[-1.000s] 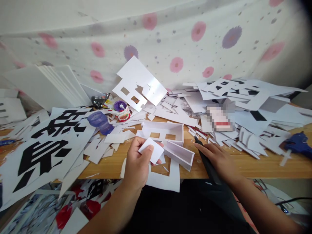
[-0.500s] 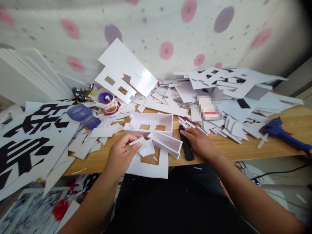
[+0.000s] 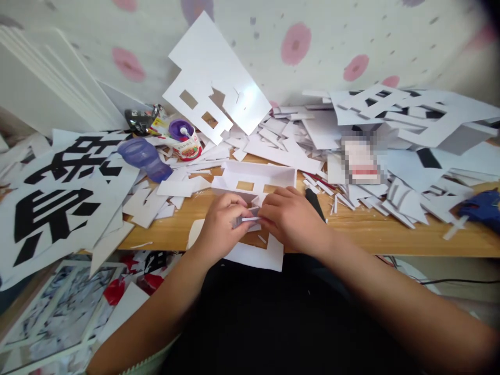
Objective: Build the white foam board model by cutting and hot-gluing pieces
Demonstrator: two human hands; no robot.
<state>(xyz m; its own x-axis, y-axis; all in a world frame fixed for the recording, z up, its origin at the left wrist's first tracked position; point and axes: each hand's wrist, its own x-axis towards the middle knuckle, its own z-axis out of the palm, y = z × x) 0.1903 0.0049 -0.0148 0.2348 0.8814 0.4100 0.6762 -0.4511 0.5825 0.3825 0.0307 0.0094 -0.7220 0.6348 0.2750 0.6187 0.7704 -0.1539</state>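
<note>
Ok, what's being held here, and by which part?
A small white piece: the left hand pinches its left end; the right hand covers its right end, grip unclear.

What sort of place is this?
Probably a small craft or sign-making workspace: heaps of white board offcuts on a wooden worktop, a sheet with large black characters, and what looks like a blue glue gun.

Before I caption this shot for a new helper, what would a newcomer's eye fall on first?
Probably the bold black characters on the white sheet at the left. Next, perhaps, the white cut-out board tilted in front of the flowered curtain at the back. At front centre, the left hand and right hand meet at small white pieces.
</note>
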